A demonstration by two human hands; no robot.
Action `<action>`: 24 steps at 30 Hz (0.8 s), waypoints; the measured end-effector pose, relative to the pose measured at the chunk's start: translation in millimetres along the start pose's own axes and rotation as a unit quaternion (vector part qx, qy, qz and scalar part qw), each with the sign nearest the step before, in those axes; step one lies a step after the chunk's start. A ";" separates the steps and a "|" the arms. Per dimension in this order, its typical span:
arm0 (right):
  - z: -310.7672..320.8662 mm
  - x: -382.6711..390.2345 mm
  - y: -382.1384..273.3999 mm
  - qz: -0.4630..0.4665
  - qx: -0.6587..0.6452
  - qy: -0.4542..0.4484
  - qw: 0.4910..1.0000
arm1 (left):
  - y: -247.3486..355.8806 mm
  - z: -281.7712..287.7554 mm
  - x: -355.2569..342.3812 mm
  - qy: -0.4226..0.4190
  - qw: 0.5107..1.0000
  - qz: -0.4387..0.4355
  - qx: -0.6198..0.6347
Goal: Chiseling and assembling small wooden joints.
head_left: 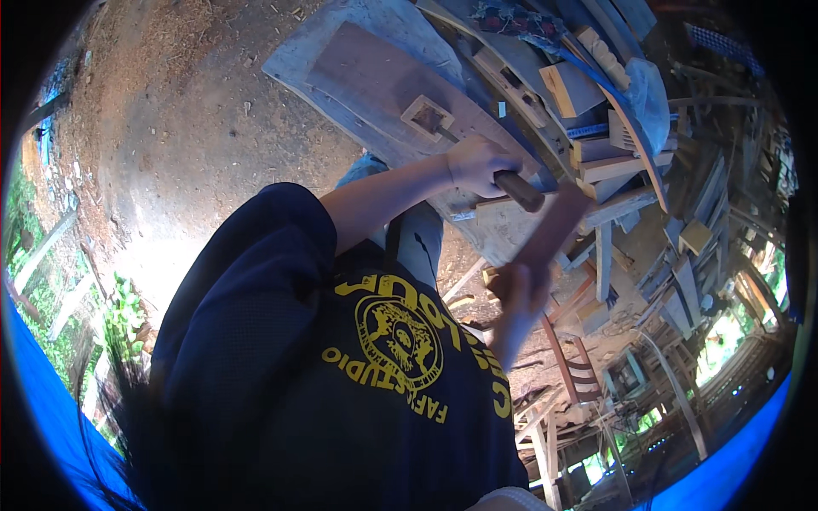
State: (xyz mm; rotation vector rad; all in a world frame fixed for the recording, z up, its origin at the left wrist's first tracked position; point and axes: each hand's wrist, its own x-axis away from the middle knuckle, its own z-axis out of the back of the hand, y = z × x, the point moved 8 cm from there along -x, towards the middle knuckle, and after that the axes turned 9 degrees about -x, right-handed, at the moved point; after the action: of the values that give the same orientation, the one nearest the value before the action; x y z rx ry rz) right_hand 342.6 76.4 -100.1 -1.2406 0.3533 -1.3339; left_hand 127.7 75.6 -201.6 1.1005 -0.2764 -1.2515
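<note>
My left hand (481,166) is closed round a chisel, whose brown wooden handle (520,191) sticks out on the right side of the fist. The chisel's thin metal blade (446,134) runs up and left to a small square wooden piece (417,109) with a hollowed middle. That piece lies on a wide brown board (366,72). Right of the chisel's butt, a bar-shaped wooden mallet (555,223) is smeared by motion. My right hand (518,294) grips its lower end. A gap shows between mallet and handle.
Beneath the board is a pale sheet-covered surface (294,64). Offcuts, planks and a curved wooden strip (635,145) crowd the right, with a clear plastic bag (646,98) among them. Bare ground with wood shavings (170,43) lies left. A slatted wooden chair part (583,375) stands lower right.
</note>
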 end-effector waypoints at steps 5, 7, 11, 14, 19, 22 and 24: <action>78.0 22.3 -102.2 0.208 -0.113 0.219 0.947 | 8.0 -4.2 1.9 0.002 1.000 -0.009 -0.011; 83.2 29.9 -95.1 0.173 -0.186 0.304 0.918 | 9.9 -10.3 3.7 -0.031 0.998 -0.021 -0.049; 68.3 25.3 -64.7 0.097 -0.211 0.240 0.943 | 30.5 -11.2 1.4 -0.030 0.998 -0.054 -0.024; 50.2 25.6 -51.0 0.049 -0.201 0.206 0.956 | 45.5 -11.8 -1.3 -0.043 0.996 -0.072 -0.026; 35.2 25.6 -40.0 0.000 -0.199 0.224 0.954 | 35.6 -12.8 3.2 -0.050 0.998 -0.032 -0.022; 28.7 23.0 -32.7 0.007 -0.193 0.191 0.962 | 25.9 -14.6 8.0 -0.063 0.998 -0.009 -0.028; 26.5 21.0 -29.0 0.013 -0.194 0.175 0.965 | 21.9 -15.3 8.2 -0.050 0.999 -0.006 -0.020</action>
State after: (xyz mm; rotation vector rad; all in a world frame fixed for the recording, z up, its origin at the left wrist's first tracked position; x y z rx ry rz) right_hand 354.7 77.6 -57.2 -1.3077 0.9134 -1.5087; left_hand 154.9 74.5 -195.2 1.0085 -0.3207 -1.3198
